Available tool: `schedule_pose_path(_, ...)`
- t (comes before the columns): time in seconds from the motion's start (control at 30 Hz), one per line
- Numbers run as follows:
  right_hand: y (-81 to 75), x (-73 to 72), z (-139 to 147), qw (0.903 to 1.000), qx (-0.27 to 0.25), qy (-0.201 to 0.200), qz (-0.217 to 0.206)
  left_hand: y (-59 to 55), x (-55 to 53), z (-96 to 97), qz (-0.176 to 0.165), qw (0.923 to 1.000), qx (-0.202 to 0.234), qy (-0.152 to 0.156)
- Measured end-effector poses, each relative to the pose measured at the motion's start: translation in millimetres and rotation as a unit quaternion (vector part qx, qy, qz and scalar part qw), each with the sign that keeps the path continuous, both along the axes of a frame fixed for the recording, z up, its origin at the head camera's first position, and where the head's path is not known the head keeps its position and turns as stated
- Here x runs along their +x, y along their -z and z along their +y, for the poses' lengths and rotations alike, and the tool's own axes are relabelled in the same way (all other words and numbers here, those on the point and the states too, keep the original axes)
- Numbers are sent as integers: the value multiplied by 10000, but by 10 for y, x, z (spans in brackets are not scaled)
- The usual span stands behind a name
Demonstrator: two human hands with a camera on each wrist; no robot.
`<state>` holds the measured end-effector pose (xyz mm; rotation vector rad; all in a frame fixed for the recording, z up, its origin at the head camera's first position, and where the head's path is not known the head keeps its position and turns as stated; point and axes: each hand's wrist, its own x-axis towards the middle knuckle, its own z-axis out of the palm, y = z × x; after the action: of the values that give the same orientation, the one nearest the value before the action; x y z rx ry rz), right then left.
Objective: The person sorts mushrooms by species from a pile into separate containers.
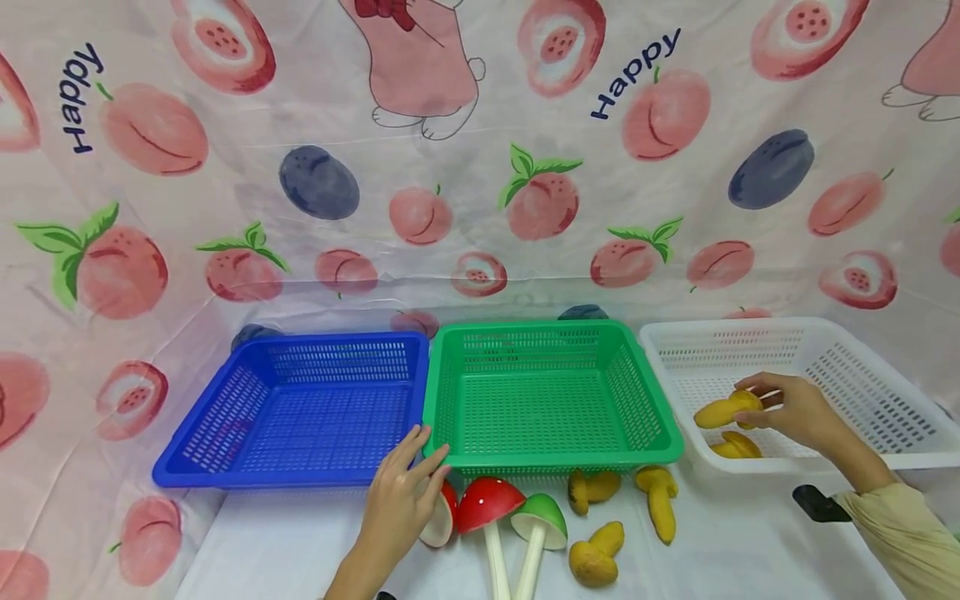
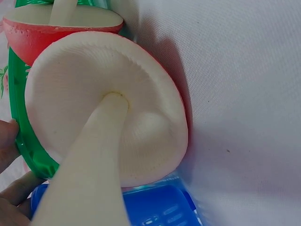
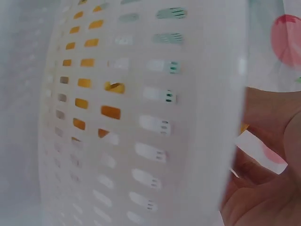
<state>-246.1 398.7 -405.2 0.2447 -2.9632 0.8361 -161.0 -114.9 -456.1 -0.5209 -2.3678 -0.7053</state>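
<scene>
Over the white basket (image 1: 813,466) at the right, my right hand (image 1: 798,410) grips a yellow toy mushroom (image 1: 718,412) by its cap. Below it a second yellow mushroom (image 1: 737,447) lies inside the basket. The right wrist view shows mostly the basket's slotted wall, with part of the hand beyond its rim. My left hand (image 1: 397,500) touches the front rim of the green basket (image 1: 555,459) near the blue basket (image 1: 300,480), its fingers fairly straight. Beside that hand lies a red mushroom (image 2: 155,84), its pale underside and stem filling the left wrist view.
In front of the green basket lie another red mushroom (image 1: 489,503), a green-capped mushroom (image 1: 542,518) and yellowish mushrooms (image 1: 597,557), one of them browner (image 1: 597,485). A peach-printed cloth (image 1: 465,167) hangs behind the baskets. A black object (image 1: 821,503) sits by the right sleeve.
</scene>
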Motion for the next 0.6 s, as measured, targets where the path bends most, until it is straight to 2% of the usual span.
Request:
schedule_pose_path(0.3, 131, -110, -73, 9985, 79, -245, -489, -4, 4, -3, 45, 10000, -26, -3)
schedule_pose_path(0.6, 217, -161, -70, 9977, 240, -237, -579, 3, 4, -1, -6, 10000, -32, -1)
